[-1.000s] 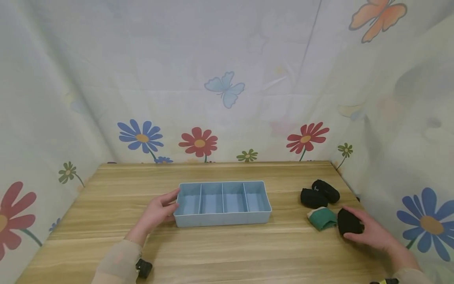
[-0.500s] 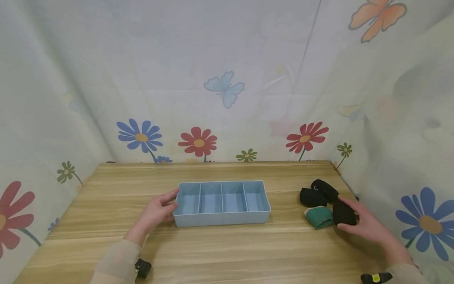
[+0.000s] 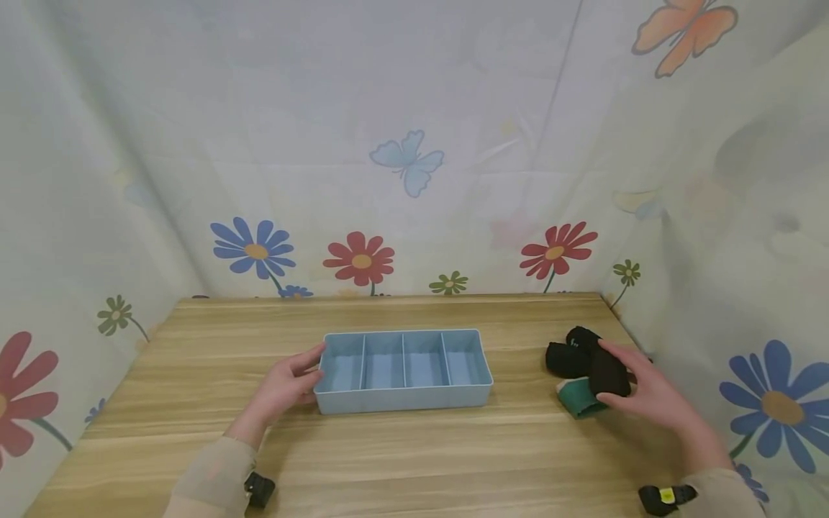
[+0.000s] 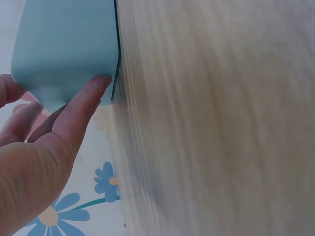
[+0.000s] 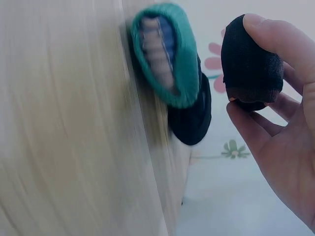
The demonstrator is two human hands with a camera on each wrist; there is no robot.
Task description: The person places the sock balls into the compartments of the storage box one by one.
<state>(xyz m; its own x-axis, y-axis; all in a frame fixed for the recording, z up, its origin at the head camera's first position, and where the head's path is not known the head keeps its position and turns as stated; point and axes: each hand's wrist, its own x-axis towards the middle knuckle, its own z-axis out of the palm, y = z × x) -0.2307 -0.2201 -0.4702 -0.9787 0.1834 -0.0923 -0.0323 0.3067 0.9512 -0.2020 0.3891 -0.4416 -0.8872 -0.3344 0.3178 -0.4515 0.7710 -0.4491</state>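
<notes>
In the head view my left hand rests at the left end of a pale blue box with several compartments. The left wrist view shows its fairly straight fingers touching the box's end wall. My right hand pinches a rolled black sock between thumb and fingers. In the right wrist view this black sock is held off the table. Partly behind it in the head view lies a rolled green sock, its folded opening showing in the right wrist view.
Two more rolled black socks lie behind the green one, the left one and the farther one, partly covered by the held sock. The wooden table meets a flower-printed curtain at its back and sides.
My right hand has lifted the black sock and carried it left and a little away from me, over the green sock's right side. The left hand stays at the box.
</notes>
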